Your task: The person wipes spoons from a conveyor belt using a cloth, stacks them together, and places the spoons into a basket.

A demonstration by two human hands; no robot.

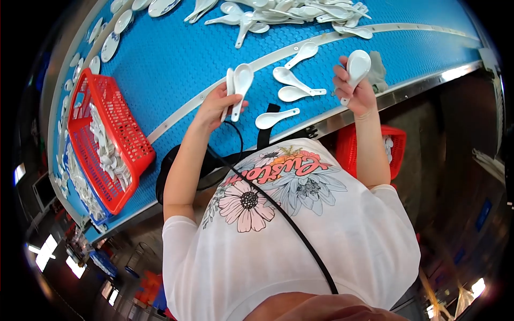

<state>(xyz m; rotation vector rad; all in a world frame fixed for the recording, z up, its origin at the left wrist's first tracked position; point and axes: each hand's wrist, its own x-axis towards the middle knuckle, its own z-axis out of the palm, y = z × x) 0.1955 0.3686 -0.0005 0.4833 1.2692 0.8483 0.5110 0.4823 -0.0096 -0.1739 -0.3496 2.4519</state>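
My left hand [218,105] is closed around two white ceramic soup spoons [243,83], held side by side with their bowls up. In my right hand [354,91] is one white soup spoon [358,65], its bowl raised and its handle crossing the palm. Between the hands, several loose spoons lie on the blue belt: one near the front edge [270,119], a group in the middle [292,79], and one farther back [304,52]. A greyish, translucent object [377,72] sits just behind my right hand; I cannot tell what it is.
A large heap of spoons [300,10] lies on the far belt, beyond a pale divider strip [182,115]. A red basket [120,115] holding spoons stands at left, beside a blue basket [80,174]. Below the metal edge is another red basket [396,139]. Patterned dishes [110,47] line the far left.
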